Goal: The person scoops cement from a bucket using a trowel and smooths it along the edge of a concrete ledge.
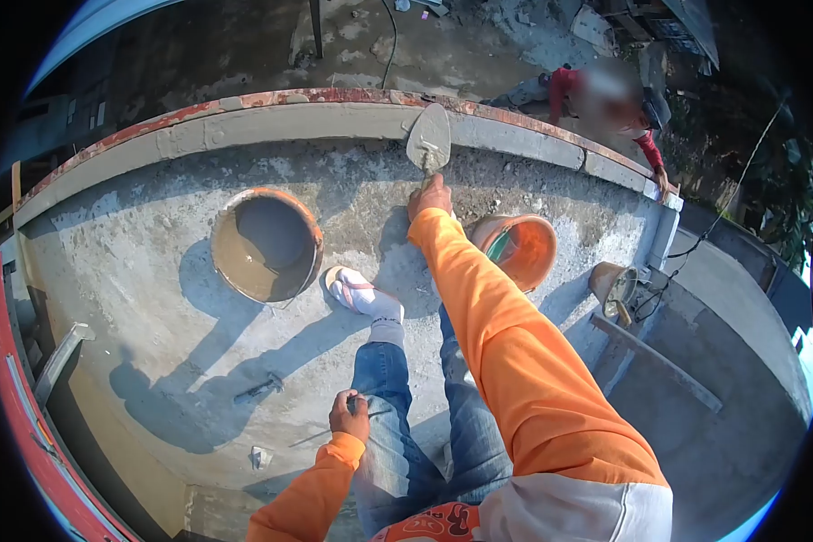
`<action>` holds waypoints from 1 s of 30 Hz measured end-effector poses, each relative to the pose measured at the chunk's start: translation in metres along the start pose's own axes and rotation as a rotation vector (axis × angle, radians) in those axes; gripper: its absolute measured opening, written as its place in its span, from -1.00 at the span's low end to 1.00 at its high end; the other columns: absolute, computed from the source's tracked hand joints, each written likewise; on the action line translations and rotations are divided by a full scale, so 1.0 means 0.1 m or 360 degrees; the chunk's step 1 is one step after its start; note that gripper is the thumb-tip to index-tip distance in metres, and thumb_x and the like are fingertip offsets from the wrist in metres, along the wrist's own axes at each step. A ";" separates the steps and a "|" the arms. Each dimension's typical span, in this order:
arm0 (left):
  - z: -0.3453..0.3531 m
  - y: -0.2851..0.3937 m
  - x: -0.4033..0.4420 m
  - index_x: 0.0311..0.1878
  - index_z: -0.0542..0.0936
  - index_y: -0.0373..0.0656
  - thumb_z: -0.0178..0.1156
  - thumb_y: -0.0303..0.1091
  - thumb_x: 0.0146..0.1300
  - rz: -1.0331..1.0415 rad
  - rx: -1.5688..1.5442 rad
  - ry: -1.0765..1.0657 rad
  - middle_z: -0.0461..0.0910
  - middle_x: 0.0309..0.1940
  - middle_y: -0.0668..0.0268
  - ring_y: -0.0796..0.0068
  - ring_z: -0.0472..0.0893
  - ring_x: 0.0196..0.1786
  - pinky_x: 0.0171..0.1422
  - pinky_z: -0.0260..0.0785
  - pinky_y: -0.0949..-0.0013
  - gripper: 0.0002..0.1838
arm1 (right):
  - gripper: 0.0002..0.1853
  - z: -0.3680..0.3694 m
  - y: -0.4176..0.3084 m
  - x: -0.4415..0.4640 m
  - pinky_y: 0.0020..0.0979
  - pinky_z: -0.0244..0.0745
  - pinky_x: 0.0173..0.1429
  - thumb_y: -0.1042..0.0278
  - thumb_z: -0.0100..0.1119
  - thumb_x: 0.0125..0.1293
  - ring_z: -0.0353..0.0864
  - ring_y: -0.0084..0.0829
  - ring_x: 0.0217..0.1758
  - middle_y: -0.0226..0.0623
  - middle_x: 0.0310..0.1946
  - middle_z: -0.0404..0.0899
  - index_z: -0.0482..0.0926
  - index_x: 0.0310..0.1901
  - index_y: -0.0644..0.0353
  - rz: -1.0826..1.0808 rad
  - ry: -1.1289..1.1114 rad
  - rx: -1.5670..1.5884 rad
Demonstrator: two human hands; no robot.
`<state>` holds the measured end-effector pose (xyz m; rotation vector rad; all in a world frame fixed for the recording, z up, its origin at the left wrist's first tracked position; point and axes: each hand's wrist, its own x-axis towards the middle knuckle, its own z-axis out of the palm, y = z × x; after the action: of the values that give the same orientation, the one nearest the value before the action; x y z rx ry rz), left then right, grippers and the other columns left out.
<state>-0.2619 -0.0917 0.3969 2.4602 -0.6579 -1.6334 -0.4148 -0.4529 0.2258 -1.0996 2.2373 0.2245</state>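
My right hand [431, 196] is wrapped round the handle of a trowel [429, 137]. Its broad grey blade lies over the inner edge of the low wall [316, 120], whose side has smooth grey mortar on it. Resting near my knee, my left hand [350, 415] is closed round a small dark object that I cannot make out. Left of my foot stands a large bucket [313, 237] with grey, watery contents. An orange bucket [544, 242] sits just right of my right forearm, with something green inside.
Beyond the wall at upper right, a person in red sleeves [565, 90] has a hand on the wall's end. A small bucket [608, 282] and a long board [657, 363] are at right. A metal bar [59, 363] lies at left.
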 end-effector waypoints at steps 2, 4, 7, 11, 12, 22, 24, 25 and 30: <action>0.03 -0.08 -0.04 -0.15 0.54 -0.19 0.17 -0.28 0.18 0.0004 0.0034 -0.0009 0.60 -0.18 0.06 0.06 0.58 -0.08 0.04 0.40 0.20 -0.77 | -0.55 0.18 0.14 -0.27 -0.07 0.45 0.07 0.22 0.16 0.15 0.52 0.12 0.02 0.12 -0.04 0.46 0.32 0.05 0.15 -0.0016 -0.0054 -0.0057; 0.04 -0.12 -0.07 -0.14 0.54 -0.18 0.17 -0.28 0.18 0.0012 0.0073 0.0000 0.61 -0.18 0.07 0.07 0.58 -0.08 0.04 0.40 0.19 -0.76 | -0.52 0.20 0.35 -0.65 -0.08 0.44 0.07 0.21 0.17 0.14 0.52 0.12 0.01 0.15 -0.07 0.49 0.33 0.06 0.22 -0.0180 -0.0112 0.0056; 0.04 -0.12 -0.10 -0.11 0.53 -0.13 0.18 -0.21 0.16 -0.0059 0.0175 -0.0106 0.62 -0.20 0.12 0.11 0.60 -0.10 0.03 0.40 0.19 -0.72 | -0.47 0.06 0.71 -1.20 -0.09 0.43 0.07 0.21 0.22 0.10 0.53 0.11 -0.01 0.19 -0.14 0.53 0.35 0.07 0.29 -0.0315 -0.0296 0.0180; 0.06 0.20 0.09 -0.04 0.48 -0.10 0.17 -0.11 0.14 -0.0126 0.0846 -0.0290 0.63 -0.26 0.19 0.16 0.62 -0.16 0.03 0.38 0.19 -0.62 | -0.29 -0.55 1.26 -1.66 -0.14 0.44 0.08 0.16 0.30 0.07 0.54 0.10 -0.01 0.21 -0.11 0.54 0.26 0.20 0.33 -0.0280 -0.0457 0.0227; 0.11 0.26 0.18 -0.04 0.48 -0.10 0.17 -0.11 0.14 -0.0107 0.0871 -0.0303 0.63 -0.26 0.19 0.16 0.62 -0.16 0.03 0.38 0.19 -0.62 | -0.29 -0.70 1.43 -1.70 -0.14 0.44 0.08 0.16 0.30 0.07 0.54 0.10 -0.01 0.21 -0.11 0.54 0.26 0.20 0.33 -0.0255 -0.0442 0.0244; 1.98 1.11 1.14 0.01 0.51 -0.29 0.21 -0.17 0.15 0.0180 0.0061 -0.0591 0.63 -0.18 0.12 0.23 0.61 -0.10 0.03 0.43 0.26 -0.55 | -0.56 -1.67 3.49 -1.42 -0.21 0.48 -0.19 0.10 0.28 0.08 0.62 -0.13 -0.35 0.01 -0.44 0.59 0.52 -0.21 0.37 0.0367 0.0013 0.0662; 2.38 1.53 1.12 0.09 0.48 -0.17 0.21 -0.12 0.15 -0.0203 -0.0110 -0.0714 0.58 -0.15 0.28 0.35 0.56 -0.12 -0.09 0.41 0.27 -0.52 | -0.65 -1.60 4.03 -1.35 -0.36 0.44 -0.43 0.16 0.25 0.16 0.53 -0.44 -0.55 -0.23 -0.59 0.53 0.49 -0.27 0.34 0.0541 0.0154 0.0770; 2.66 1.53 1.19 0.09 0.48 -0.17 0.21 -0.12 0.15 -0.0212 -0.0091 -0.0706 0.58 -0.15 0.28 0.35 0.56 -0.12 -0.09 0.41 0.27 -0.52 | -0.68 -1.59 4.24 -1.33 -0.41 0.40 -0.50 0.18 0.23 0.17 0.48 -0.51 -0.60 -0.29 -0.60 0.48 0.47 -0.30 0.32 0.0582 0.0222 0.0838; 3.57 1.81 1.13 0.16 0.41 -0.11 0.24 0.00 0.08 -0.0550 -0.0377 -0.0320 0.44 0.04 0.22 0.29 0.40 0.14 0.06 0.28 0.09 -0.39 | -0.69 -1.62 5.39 -1.33 -0.41 0.39 -0.53 0.20 0.24 0.19 0.45 -0.52 -0.62 -0.35 -0.59 0.47 0.47 -0.26 0.30 0.0726 0.0075 0.0966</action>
<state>-0.5988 -0.2517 0.2133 2.3523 -0.0449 -1.9657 -0.8399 -0.0881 0.3701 -0.2746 2.3358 -0.2866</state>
